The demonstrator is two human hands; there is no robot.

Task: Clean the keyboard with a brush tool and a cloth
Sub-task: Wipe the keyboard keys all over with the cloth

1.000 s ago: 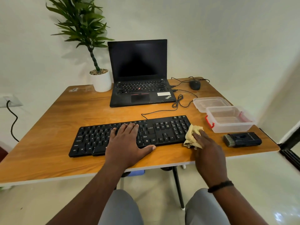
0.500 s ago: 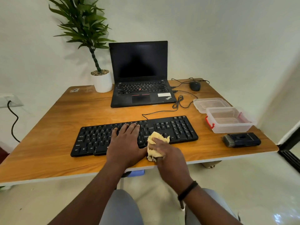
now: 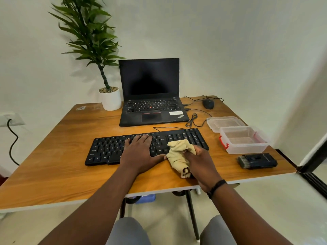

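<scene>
Clutching cloth (image 3: 178, 152), right grip (image 3: 201, 163) over keyboard (image 3: 113, 147).

Wooden table (image 3: 58, 161) carries: keyboard (image 3: 109, 149), laptop (image 3: 152, 110), mouse (image 3: 208, 103), potted plant (image 3: 110, 98), plastic container (image 3: 243, 139), lid (image 3: 224, 122), brush tool (image 3: 257, 160).

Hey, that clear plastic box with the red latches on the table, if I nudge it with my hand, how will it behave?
The clear box looks empty and thin-walled, so it is probably light and would likely slide on the smooth wooden table rather than tip, being low and wide. Its lid lies loose behind it, so a push that way would likely shove that along too.
</scene>
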